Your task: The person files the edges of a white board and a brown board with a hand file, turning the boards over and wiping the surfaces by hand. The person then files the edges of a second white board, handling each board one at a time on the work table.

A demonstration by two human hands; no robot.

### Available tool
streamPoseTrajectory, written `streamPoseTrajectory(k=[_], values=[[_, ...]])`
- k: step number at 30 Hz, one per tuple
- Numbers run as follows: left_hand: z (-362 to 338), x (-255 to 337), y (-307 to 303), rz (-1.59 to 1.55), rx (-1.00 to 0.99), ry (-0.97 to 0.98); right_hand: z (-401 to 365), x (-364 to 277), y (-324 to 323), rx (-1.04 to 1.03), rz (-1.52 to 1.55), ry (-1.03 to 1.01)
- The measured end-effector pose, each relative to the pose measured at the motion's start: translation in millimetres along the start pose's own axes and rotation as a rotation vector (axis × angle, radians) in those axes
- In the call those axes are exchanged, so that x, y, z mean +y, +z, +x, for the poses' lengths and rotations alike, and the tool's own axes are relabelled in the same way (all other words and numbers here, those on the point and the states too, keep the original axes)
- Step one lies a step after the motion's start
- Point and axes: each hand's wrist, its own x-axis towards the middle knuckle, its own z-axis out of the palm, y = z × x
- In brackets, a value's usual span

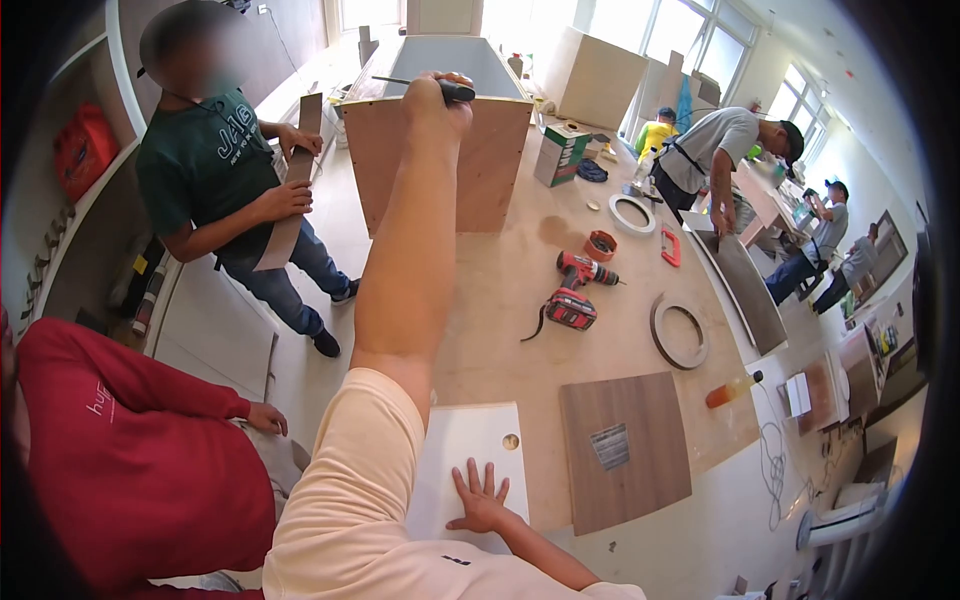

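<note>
My left hand [438, 100] is stretched far forward over the near top edge of an open wooden box [430, 165] with a pale interior. It is closed around a black hand tool [457, 92] with a touch of orange, and a thin dark shaft sticks out to the left; its exact kind I cannot tell. Down near my body, my right hand [482, 505] rests flat with fingers spread on a white panel [460, 440] that has a round hole near its far corner. A brown wood-grain panel [640, 440] with a label lies to its right.
On the table lie a red cordless drill [573, 290], edging rolls [680, 330], a red tool [670, 248] and a bottle [733, 390]. A person in green [210, 170] holds a strip at left; another in red [140, 440] is close by. Others work at right.
</note>
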Motion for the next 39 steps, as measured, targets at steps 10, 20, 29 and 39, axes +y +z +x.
streamPoseTrajectory(k=[10,20,29,39], values=[[-5.2,17.8,-4.8,0.049,0.021,0.049,-4.9,-4.8,-7.6,-0.011,-0.026,0.015],[-54.0,54.4,-41.9,0.084,0.104,0.163,4.7,2.8,0.7,-0.022,-0.053,0.000],[-66.3,68.9,-55.0,0.385,0.036,0.136,3.7,-1.1,-3.1,-0.031,-0.068,0.027],[-45.1,37.2,11.0,0.328,0.151,0.015,5.4,-0.3,-0.7,-0.027,-0.084,0.035]])
